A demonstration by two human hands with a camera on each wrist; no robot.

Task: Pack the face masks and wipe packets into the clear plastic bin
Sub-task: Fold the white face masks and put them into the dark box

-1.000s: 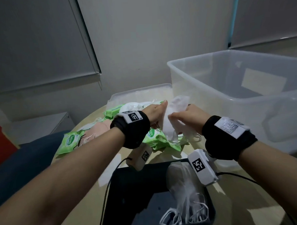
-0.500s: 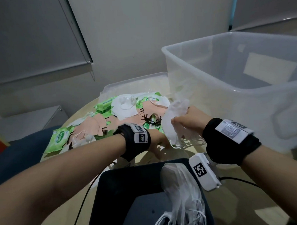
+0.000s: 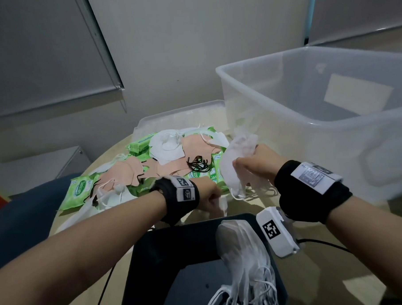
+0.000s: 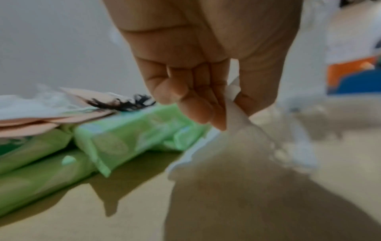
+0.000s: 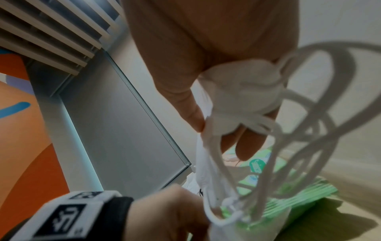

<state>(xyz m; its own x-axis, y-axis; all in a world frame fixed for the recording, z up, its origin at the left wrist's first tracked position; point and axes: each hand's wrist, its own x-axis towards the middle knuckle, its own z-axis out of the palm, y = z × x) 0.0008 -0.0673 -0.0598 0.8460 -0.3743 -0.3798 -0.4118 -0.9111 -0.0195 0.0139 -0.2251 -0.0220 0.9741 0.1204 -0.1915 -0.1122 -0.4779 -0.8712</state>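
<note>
My right hand (image 3: 253, 164) grips a bunch of white face masks (image 3: 236, 160) beside the clear plastic bin (image 3: 309, 129); their ear loops (image 5: 321, 124) dangle below the fingers (image 5: 247, 143). Lower down, my left hand (image 3: 211, 195) pinches a white mask (image 4: 235, 117) between thumb and fingers just above the table. A heap of peach and white masks (image 3: 170, 149) lies on green wipe packets (image 3: 79, 192) behind both hands. The bin's inside shows no masks or packets.
A black tray (image 3: 177, 257) at the near edge holds more white masks (image 3: 246, 265). A clear lid (image 3: 182, 116) lies behind the heap, left of the bin. A cable (image 3: 326, 243) runs across the round beige table (image 3: 339, 280).
My left hand dropped from the top of the heap to the table's near side and took hold of a white mask. My right hand kept its bunch and stayed by the bin.
</note>
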